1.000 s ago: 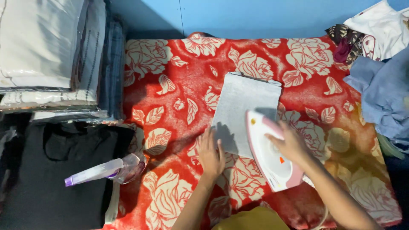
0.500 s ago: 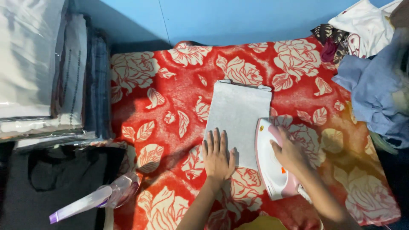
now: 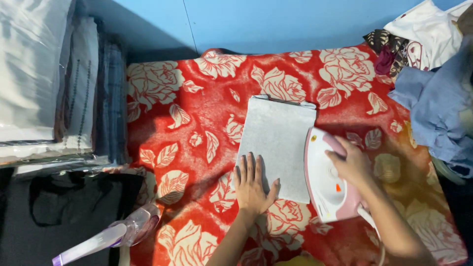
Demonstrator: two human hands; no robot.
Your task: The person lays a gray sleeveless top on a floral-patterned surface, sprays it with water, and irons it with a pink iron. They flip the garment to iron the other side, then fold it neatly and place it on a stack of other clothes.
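A red blanket [image 3: 197, 113] patterned with cream roses covers the worktop, and everything else is placed here against the folded grey cloth [image 3: 278, 140] lying flat near its middle. Far to the left of the cloth, off the blanket's edge, stands a tall stack [image 3: 54, 88] of folded fabrics, some in clear wrapping, with a black bag [image 3: 59, 207] below it. To the upper right of the cloth, at the blanket's corner, lies a heap of clothes [image 3: 433, 93]: white, dark patterned and pale blue pieces. The iron [image 3: 325, 182], white and pink, sits at the cloth's right edge, its nose reaching onto the cloth. The right hand [image 3: 352, 165] is closed around the iron's pink handle. The left hand [image 3: 252, 184] lies open and flat, fingers spread, pressing on the cloth's lower left corner, palm partly on the blanket. A pale purple spray bottle [image 3: 111, 234] lies on its side well to the lower left of the cloth, at the blanket's edge beside the bag.
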